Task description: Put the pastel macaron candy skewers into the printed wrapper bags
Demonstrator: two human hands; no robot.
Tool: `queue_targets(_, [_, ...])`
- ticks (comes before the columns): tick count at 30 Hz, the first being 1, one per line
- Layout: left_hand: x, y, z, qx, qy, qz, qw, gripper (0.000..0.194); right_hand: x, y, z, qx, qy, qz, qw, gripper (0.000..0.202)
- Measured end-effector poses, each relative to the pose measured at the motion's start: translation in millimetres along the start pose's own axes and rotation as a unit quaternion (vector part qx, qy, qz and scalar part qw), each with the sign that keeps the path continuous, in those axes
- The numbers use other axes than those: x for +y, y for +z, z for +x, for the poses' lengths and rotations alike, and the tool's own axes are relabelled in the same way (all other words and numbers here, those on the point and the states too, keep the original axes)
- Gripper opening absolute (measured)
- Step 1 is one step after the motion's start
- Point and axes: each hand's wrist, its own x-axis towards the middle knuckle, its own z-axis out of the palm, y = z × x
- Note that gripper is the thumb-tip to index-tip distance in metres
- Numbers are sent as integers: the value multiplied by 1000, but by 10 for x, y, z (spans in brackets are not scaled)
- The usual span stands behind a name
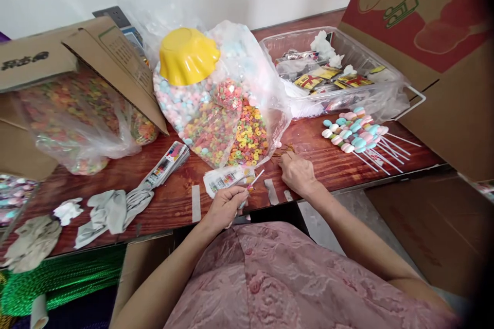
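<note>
1. Candy skewer [257, 178]: one, at the desk's [332, 170] near edge, stick slanting up and rightward.
2. Left hand [227, 204]: thumb and fingers pinched, holding the skewer; forearm enters from the near edge.
3. Right hand [298, 172]: palm down, fingers curled at the gold twist ties [283, 152]; cannot tell whether one is gripped. Forearm angles in from the near-right corner.
4. Marshmallow skewers [355, 130]: one pile toward the right end; overlapped, exact count unreadable.
5. Printed packets: two stacks, one [227, 180] beside the left hand, one [166, 165] farther left.
6. Grey strips [196, 203]: three, along the near edge.
</note>
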Motion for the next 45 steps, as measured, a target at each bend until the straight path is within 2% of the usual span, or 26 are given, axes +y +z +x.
queue_targets(2, [-17,-39,-6,13,-16,-15,1000,37,0,-62,-91,16,-15,37,999,22])
queue_targets(4, [-28,-54,12,10,-27,-21,999,36,-80,-115,-190,81,-68,145,984,19])
queue_targets(5, [-27,-49,33,2,-29,-22,999,35,-159,-127,-234,119,-110,215,963,17])
queue_targets(7, [-9,-27,89,-11,-21,-29,999,34,-372,-108,-306,155,-205,315,914,17])
queue_targets(9, [24,-9,137,-12,5,-33,999,34,-583,-39,-349,150,-272,330,891,26])
queue_targets(11, [58,-15,151,-10,21,-35,999,32,-713,46,-363,145,-295,315,890,33])
queue_targets(15, [61,-90,78,-29,-5,-51,998,28,-723,144,-346,104,-282,335,893,37])
queue_targets(18, [-4,-144,27,-43,29,-28,998,34,-707,147,-347,77,-275,370,884,35])
queue_targets(21, [-83,-173,27,-10,70,3,997,42,-749,132,-396,71,-254,391,882,37])
queue_targets(23, [-115,-181,39,19,89,7,996,46,-787,120,-451,96,-209,422,877,43])
queue_targets(25, [-120,-180,44,39,110,-2,993,47,-822,105,-503,120,-132,473,863,40])
queue_targets(27, [-98,-166,36,51,151,6,987,45,-853,89,-526,82,-57,531,841,23])
queue_targets(29, [-51,-142,17,59,207,44,976,44,-870,81,-505,-17,-8,593,805,15])
queue_targets(32, [44,-105,-20,77,282,123,948,43,-840,104,-397,-145,39,678,720,24])
queue_targets(34, [109,-98,-47,71,297,149,940,45,-775,125,-303,-215,37,704,676,30])
queue_targets(35, [136,-102,-62,50,281,140,948,46,-734,126,-260,-254,19,706,661,34])
queue_targets(37, [173,-126,-99,-38,180,76,980,46,-656,87,-201,-320,-51,681,657,37])
queue_targets(38, [180,-144,-119,-92,109,29,989,44,-625,43,-191,-329,-103,652,675,37])
queue_targets(39, [179,-164,-138,-140,38,-20,989,42,-602,-16,-195,-310,-168,611,708,33])
queue_targets(41, [157,-202,-165,-206,-68,-98,971,38,-579,-162,-239,-193,-331,491,782,23])
queue_targets(42, [140,-218,-171,-231,-97,-121,960,37,-578,-236,-272,-111,-411,417,803,20])
queue_targets(43, [122,-231,-169,-256,-115,-138,950,36,-582,-303,-306,-31,-477,346,808,20])
queue_targets(45, [94,-247,-153,-311,-135,-152,929,33,-595,-403,-361,81,-558,246,788,22])
